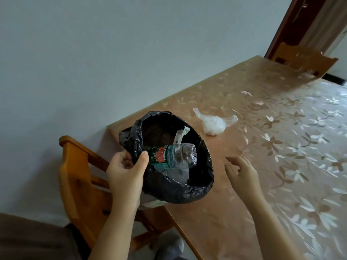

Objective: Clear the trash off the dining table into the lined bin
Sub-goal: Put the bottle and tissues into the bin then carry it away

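Note:
A bin with a black liner [187, 192] is held at the table's near-left edge, tilted toward me. My left hand [125, 173] grips its rim with the thumb inside. Inside lie a clear plastic bottle with a green and red label [172, 156], a white paper scrap [180, 135] and some clear plastic. A crumpled white plastic bag [214, 124] lies on the table just beyond the bin. My right hand [242, 175] hovers over the table to the right of the bin, fingers apart, holding nothing.
The dining table [281, 184] has a tan floral cover and runs along a pale wall. A wooden chair [80, 175] stands at its near-left end under the bin. Another chair back [302, 61] is at the far end by a dark door frame [293, 23].

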